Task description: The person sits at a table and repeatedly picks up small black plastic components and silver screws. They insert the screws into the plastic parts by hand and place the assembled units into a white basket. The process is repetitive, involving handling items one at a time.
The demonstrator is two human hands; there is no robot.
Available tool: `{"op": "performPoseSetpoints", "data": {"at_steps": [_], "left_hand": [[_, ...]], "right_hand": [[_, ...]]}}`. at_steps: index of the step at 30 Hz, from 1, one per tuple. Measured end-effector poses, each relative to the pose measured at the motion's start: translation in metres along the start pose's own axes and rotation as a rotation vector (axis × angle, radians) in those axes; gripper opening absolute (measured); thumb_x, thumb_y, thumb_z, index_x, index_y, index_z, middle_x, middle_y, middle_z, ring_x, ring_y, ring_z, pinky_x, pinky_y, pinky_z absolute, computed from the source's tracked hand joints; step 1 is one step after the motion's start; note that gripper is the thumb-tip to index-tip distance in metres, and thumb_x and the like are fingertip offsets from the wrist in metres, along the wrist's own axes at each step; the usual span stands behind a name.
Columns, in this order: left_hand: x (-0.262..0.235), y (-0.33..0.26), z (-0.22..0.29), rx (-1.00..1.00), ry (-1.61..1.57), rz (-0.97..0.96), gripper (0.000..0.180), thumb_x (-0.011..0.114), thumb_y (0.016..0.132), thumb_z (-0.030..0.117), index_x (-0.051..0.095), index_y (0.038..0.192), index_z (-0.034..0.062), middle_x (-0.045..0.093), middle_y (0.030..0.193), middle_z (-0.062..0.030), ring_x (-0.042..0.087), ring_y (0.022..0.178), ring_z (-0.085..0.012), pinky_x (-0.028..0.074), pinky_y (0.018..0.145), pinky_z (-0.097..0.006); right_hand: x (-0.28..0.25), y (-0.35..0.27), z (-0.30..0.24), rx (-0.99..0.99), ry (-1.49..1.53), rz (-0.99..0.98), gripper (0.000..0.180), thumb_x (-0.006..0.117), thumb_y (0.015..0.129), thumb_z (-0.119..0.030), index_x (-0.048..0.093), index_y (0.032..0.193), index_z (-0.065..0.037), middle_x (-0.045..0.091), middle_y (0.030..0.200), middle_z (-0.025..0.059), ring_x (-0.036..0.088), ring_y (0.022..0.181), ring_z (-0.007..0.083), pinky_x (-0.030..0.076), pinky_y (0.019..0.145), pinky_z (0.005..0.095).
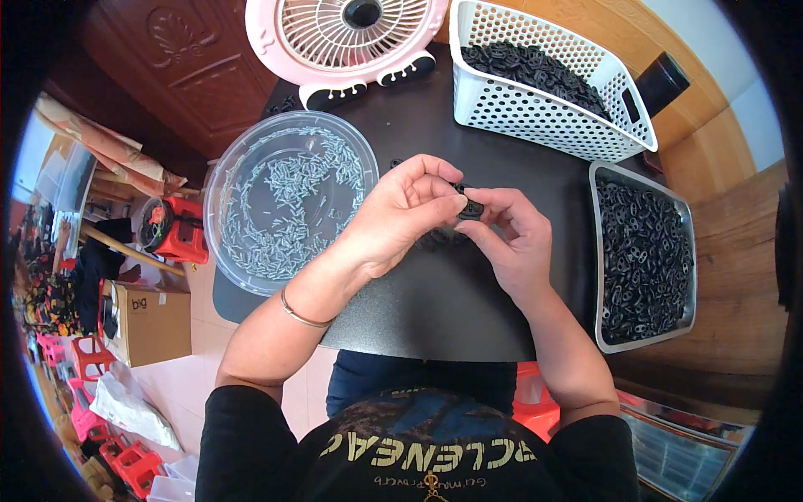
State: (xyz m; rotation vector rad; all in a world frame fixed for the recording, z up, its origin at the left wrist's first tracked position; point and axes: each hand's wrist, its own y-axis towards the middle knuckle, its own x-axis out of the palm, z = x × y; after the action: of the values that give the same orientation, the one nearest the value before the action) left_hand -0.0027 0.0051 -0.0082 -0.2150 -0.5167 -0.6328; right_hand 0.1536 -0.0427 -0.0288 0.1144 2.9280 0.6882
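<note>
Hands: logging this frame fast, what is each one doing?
Left hand: fingers pinched shut on the small black part.
Right hand: shut on the same black part, from the other side.

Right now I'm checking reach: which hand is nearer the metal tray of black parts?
Right. The right hand is just left of the metal tray; the left hand is farther left, beside the clear bowl.

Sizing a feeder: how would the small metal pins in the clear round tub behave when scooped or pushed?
The pins look thin and light, so they would probably scatter easily. Their slim straight shape suggests they roll. They lie loose and crisscrossed in the clear tub, so single picks may be fiddly.
</note>
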Motion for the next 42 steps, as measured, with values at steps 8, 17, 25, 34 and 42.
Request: {"op": "performPoseSetpoints", "data": {"at_steps": [8,17,25,34,42], "left_hand": [[-0.001,0.001,-0.001,0.034,0.013,0.002,0.025,0.058,0.079,0.000,0.047,0.101,-0.0002,0.059,0.079,-0.0036,0.056,0.073,-0.0078,0.045,0.067,-0.020],[0.004,-0.002,0.000,0.063,0.140,0.014,0.025,0.059,0.078,0.001,0.047,0.100,0.0009,0.058,0.077,-0.0035,0.056,0.071,-0.0081,0.045,0.066,-0.020],[0.014,-0.010,0.019,0.198,0.236,0.052,0.016,0.057,0.081,0.004,0.050,0.096,0.0028,0.057,0.077,-0.0026,0.052,0.068,-0.0064,0.041,0.061,-0.018],[0.062,-0.075,0.071,0.611,0.401,-0.018,0.011,0.053,0.084,0.010,0.052,0.091,0.0005,0.057,0.078,-0.0062,0.054,0.072,-0.0104,0.044,0.066,-0.023],[0.126,-0.132,0.076,0.911,0.137,-0.878,0.020,0.053,0.079,0.019,0.054,0.090,0.0019,0.057,0.077,-0.0128,0.056,0.072,-0.0253,0.045,0.065,-0.036]], "right_hand": [[-0.001,0.001,-0.004,-0.014,-0.066,-0.007,0.029,0.070,0.068,-0.003,0.060,0.095,-0.001,0.058,0.076,0.0041,0.055,0.064,0.0080,0.048,0.058,0.0206],[-0.005,-0.001,-0.009,0.000,-0.180,0.036,0.024,0.071,0.066,-0.005,0.063,0.089,-0.003,0.060,0.075,0.0042,0.056,0.063,0.0086,0.048,0.058,0.0215],[0.001,0.001,-0.022,0.011,0.012,0.115,0.028,0.068,0.069,0.001,0.061,0.096,-0.002,0.059,0.080,0.0034,0.055,0.068,0.0075,0.048,0.064,0.0211],[-0.005,0.011,-0.047,-0.035,-0.104,0.167,0.028,0.068,0.070,0.002,0.060,0.097,-0.001,0.055,0.077,0.0000,0.051,0.068,0.0046,0.045,0.063,0.0188],[-0.067,0.129,-0.047,-0.193,-0.573,0.658,0.057,0.067,0.072,-0.022,0.044,0.117,0.005,0.056,0.105,0.0206,0.058,0.089,0.0273,0.045,0.076,0.0325]]}}
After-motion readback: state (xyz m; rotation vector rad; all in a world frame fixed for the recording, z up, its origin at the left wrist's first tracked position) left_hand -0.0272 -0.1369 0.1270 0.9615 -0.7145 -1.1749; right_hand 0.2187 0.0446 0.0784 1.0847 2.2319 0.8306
